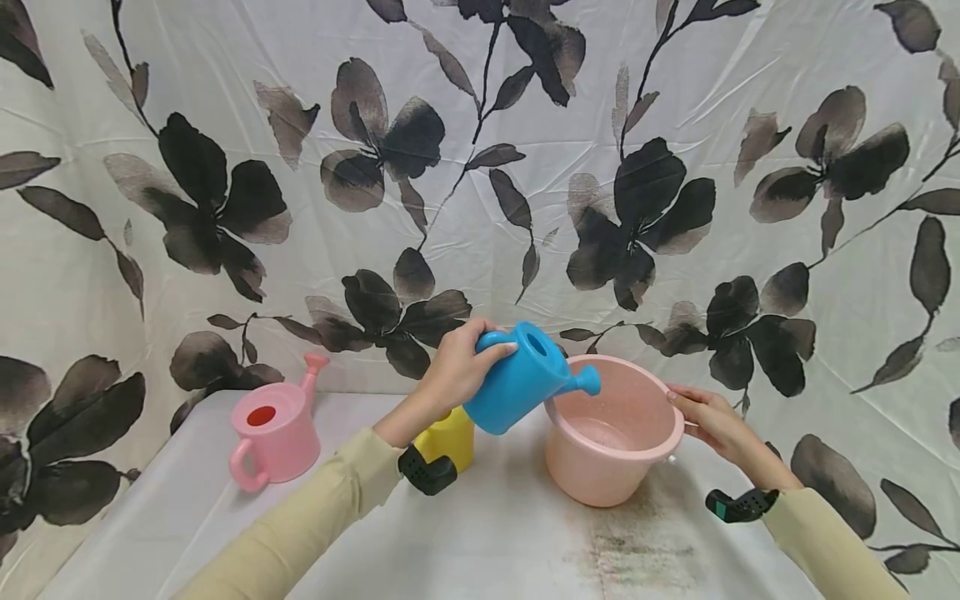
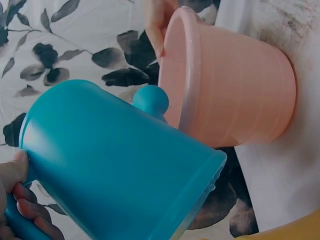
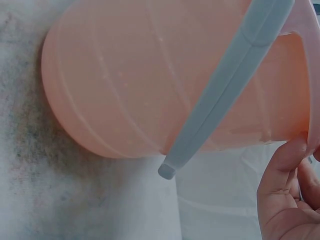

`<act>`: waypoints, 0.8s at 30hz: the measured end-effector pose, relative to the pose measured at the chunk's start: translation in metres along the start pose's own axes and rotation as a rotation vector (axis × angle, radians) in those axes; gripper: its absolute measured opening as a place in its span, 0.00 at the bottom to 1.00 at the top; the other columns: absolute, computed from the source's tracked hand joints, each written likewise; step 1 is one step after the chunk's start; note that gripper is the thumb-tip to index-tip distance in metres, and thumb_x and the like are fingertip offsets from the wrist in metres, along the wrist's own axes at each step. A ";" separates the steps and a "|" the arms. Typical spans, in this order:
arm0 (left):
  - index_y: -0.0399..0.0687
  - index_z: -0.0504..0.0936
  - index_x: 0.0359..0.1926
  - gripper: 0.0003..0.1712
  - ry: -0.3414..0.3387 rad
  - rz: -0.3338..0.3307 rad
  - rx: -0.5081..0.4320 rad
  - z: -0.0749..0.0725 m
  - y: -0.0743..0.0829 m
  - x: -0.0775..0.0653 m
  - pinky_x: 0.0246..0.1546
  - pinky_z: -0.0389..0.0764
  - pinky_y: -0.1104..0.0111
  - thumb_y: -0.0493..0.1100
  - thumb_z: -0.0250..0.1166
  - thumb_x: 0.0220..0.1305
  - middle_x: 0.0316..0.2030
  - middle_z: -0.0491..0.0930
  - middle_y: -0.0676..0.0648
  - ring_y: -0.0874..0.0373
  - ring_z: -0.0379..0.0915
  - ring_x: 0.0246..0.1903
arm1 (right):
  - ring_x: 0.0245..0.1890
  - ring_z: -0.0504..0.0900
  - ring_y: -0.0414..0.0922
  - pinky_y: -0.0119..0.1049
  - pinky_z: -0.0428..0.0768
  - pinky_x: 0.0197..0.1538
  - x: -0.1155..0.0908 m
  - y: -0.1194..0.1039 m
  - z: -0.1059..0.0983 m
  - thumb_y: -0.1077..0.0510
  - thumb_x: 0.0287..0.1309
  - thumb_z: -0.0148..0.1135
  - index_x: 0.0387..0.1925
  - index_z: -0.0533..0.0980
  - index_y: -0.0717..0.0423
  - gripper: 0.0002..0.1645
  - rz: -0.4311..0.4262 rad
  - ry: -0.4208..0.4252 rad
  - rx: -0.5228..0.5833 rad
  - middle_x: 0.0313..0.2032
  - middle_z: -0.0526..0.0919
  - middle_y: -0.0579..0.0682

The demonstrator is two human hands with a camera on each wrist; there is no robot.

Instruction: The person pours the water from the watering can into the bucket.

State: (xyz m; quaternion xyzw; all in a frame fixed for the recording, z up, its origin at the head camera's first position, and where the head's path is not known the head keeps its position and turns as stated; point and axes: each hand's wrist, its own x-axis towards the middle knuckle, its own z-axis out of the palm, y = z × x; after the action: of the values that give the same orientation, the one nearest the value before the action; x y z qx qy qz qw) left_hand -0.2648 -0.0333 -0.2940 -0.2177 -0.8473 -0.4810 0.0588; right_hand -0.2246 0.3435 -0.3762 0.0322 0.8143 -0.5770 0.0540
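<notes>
My left hand (image 1: 459, 364) grips the handle of a blue watering can (image 1: 510, 392). The can is held above the table, tipped to the right, with its spout (image 1: 587, 381) over the near left part of a pink bucket's opening. Wet drops cling to the can's bottom edge in the left wrist view. The bucket (image 1: 600, 475) stands on the table. On its right side, my right hand (image 1: 708, 423) pinches the rim between thumb and fingers. A grey bail handle (image 3: 220, 95) hangs down the bucket's outside in the right wrist view.
A yellow watering can (image 1: 459, 437) stands behind my left wrist, partly hidden. Farther left is a pink watering can (image 1: 285, 442). The table (image 1: 480, 542) has a white cover with a dark stained patch (image 1: 645, 550) before the bucket. A floral cloth (image 1: 480, 208) hangs behind.
</notes>
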 end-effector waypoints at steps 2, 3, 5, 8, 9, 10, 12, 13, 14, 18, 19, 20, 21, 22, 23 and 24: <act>0.45 0.77 0.47 0.15 -0.005 0.003 0.006 0.000 0.000 0.001 0.51 0.78 0.49 0.49 0.62 0.66 0.49 0.80 0.43 0.47 0.78 0.50 | 0.42 0.77 0.24 0.27 0.80 0.48 0.000 0.000 0.000 0.50 0.72 0.46 0.68 0.50 0.77 0.39 -0.009 -0.002 0.011 0.50 0.76 0.42; 0.45 0.77 0.47 0.15 -0.008 0.002 0.009 0.000 0.000 0.001 0.51 0.79 0.50 0.49 0.62 0.66 0.49 0.80 0.43 0.47 0.78 0.50 | 0.42 0.77 0.24 0.27 0.80 0.48 0.000 0.001 0.000 0.50 0.72 0.47 0.68 0.50 0.77 0.39 -0.012 -0.001 0.013 0.49 0.76 0.40; 0.46 0.77 0.46 0.14 -0.012 0.002 0.015 0.001 0.001 0.002 0.50 0.79 0.50 0.49 0.62 0.66 0.49 0.80 0.44 0.47 0.78 0.49 | 0.42 0.77 0.24 0.26 0.80 0.48 0.001 0.001 0.000 0.50 0.72 0.47 0.68 0.50 0.77 0.39 -0.015 0.000 0.018 0.48 0.76 0.40; 0.46 0.77 0.46 0.14 -0.018 0.003 0.020 0.001 0.001 0.004 0.49 0.79 0.52 0.50 0.62 0.66 0.49 0.80 0.44 0.48 0.78 0.48 | 0.42 0.77 0.24 0.27 0.80 0.48 0.001 0.002 0.000 0.50 0.72 0.47 0.68 0.50 0.77 0.39 -0.019 -0.001 0.012 0.50 0.76 0.41; 0.46 0.77 0.46 0.14 -0.020 0.004 0.023 0.001 0.002 0.004 0.49 0.79 0.52 0.50 0.62 0.66 0.48 0.80 0.44 0.48 0.79 0.48 | 0.42 0.77 0.24 0.27 0.80 0.48 0.001 0.002 0.000 0.50 0.72 0.47 0.68 0.50 0.77 0.39 -0.016 0.003 0.015 0.50 0.77 0.41; 0.46 0.77 0.46 0.14 -0.022 0.006 0.026 0.001 0.002 0.004 0.49 0.79 0.52 0.50 0.62 0.66 0.48 0.81 0.44 0.48 0.79 0.48 | 0.42 0.77 0.24 0.27 0.80 0.48 0.001 0.002 -0.001 0.50 0.72 0.47 0.68 0.50 0.77 0.39 -0.017 0.001 0.012 0.50 0.76 0.41; 0.46 0.77 0.46 0.14 -0.025 0.009 0.035 0.000 0.003 0.005 0.48 0.80 0.52 0.50 0.62 0.66 0.47 0.81 0.44 0.48 0.79 0.47 | 0.42 0.77 0.24 0.27 0.80 0.48 0.001 0.002 -0.001 0.50 0.72 0.46 0.68 0.50 0.77 0.39 -0.019 -0.001 0.010 0.49 0.76 0.40; 0.46 0.77 0.46 0.14 -0.026 0.010 0.039 0.000 0.003 0.006 0.48 0.80 0.52 0.50 0.62 0.66 0.47 0.81 0.44 0.48 0.79 0.47 | 0.42 0.77 0.24 0.27 0.80 0.48 0.001 0.002 -0.001 0.50 0.72 0.46 0.68 0.50 0.77 0.39 -0.020 -0.002 0.011 0.49 0.77 0.40; 0.45 0.77 0.45 0.14 -0.027 0.013 0.045 0.000 0.004 0.006 0.48 0.80 0.53 0.50 0.62 0.66 0.47 0.81 0.43 0.48 0.79 0.47 | 0.42 0.77 0.24 0.26 0.80 0.48 0.001 0.002 -0.001 0.50 0.72 0.46 0.68 0.50 0.77 0.39 -0.021 -0.003 0.011 0.49 0.77 0.40; 0.45 0.77 0.46 0.15 -0.034 0.029 0.067 0.000 0.006 0.007 0.48 0.80 0.53 0.50 0.62 0.66 0.47 0.81 0.43 0.48 0.79 0.46 | 0.42 0.77 0.24 0.26 0.80 0.47 0.001 0.002 -0.001 0.50 0.72 0.46 0.68 0.50 0.77 0.39 -0.022 -0.004 0.006 0.51 0.76 0.43; 0.45 0.77 0.46 0.15 -0.035 0.035 0.072 0.000 0.007 0.007 0.48 0.80 0.53 0.50 0.62 0.66 0.47 0.81 0.43 0.48 0.79 0.46 | 0.42 0.77 0.24 0.26 0.80 0.47 0.001 0.002 0.000 0.50 0.72 0.46 0.68 0.50 0.77 0.39 -0.020 -0.003 0.004 0.51 0.76 0.44; 0.44 0.77 0.46 0.15 -0.038 0.039 0.075 0.000 0.007 0.007 0.47 0.80 0.53 0.50 0.62 0.66 0.47 0.81 0.43 0.48 0.79 0.46 | 0.42 0.76 0.24 0.26 0.80 0.47 0.001 0.002 0.000 0.50 0.72 0.46 0.68 0.50 0.77 0.39 -0.020 -0.002 0.003 0.52 0.76 0.44; 0.44 0.77 0.46 0.15 -0.040 0.040 0.076 0.001 0.008 0.007 0.48 0.80 0.53 0.49 0.62 0.66 0.47 0.81 0.43 0.48 0.79 0.46 | 0.42 0.76 0.24 0.26 0.80 0.47 0.001 0.002 0.000 0.50 0.72 0.46 0.68 0.50 0.77 0.39 -0.019 -0.002 0.004 0.52 0.76 0.45; 0.44 0.77 0.46 0.15 -0.042 0.042 0.078 0.001 0.008 0.008 0.48 0.80 0.53 0.49 0.62 0.66 0.47 0.81 0.42 0.48 0.79 0.46 | 0.42 0.76 0.24 0.26 0.80 0.47 0.001 0.002 0.000 0.50 0.72 0.46 0.68 0.50 0.77 0.39 -0.017 -0.001 0.006 0.52 0.76 0.45; 0.44 0.77 0.46 0.15 -0.043 0.047 0.081 0.001 0.008 0.008 0.47 0.80 0.53 0.49 0.62 0.66 0.46 0.81 0.42 0.48 0.79 0.46 | 0.42 0.77 0.24 0.26 0.80 0.47 0.001 0.002 0.000 0.50 0.72 0.46 0.68 0.50 0.77 0.39 -0.016 0.000 0.006 0.52 0.76 0.46; 0.44 0.77 0.46 0.15 -0.043 0.050 0.084 0.002 0.008 0.008 0.47 0.80 0.53 0.49 0.62 0.66 0.46 0.81 0.42 0.48 0.79 0.46 | 0.42 0.77 0.24 0.26 0.80 0.47 0.001 0.002 0.000 0.50 0.72 0.46 0.68 0.50 0.77 0.39 -0.015 0.000 0.007 0.53 0.76 0.46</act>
State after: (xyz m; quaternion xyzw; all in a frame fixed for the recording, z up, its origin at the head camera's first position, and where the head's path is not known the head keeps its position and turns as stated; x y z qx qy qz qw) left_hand -0.2685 -0.0260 -0.2862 -0.2466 -0.8621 -0.4385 0.0616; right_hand -0.2252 0.3444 -0.3780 0.0262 0.8125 -0.5803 0.0495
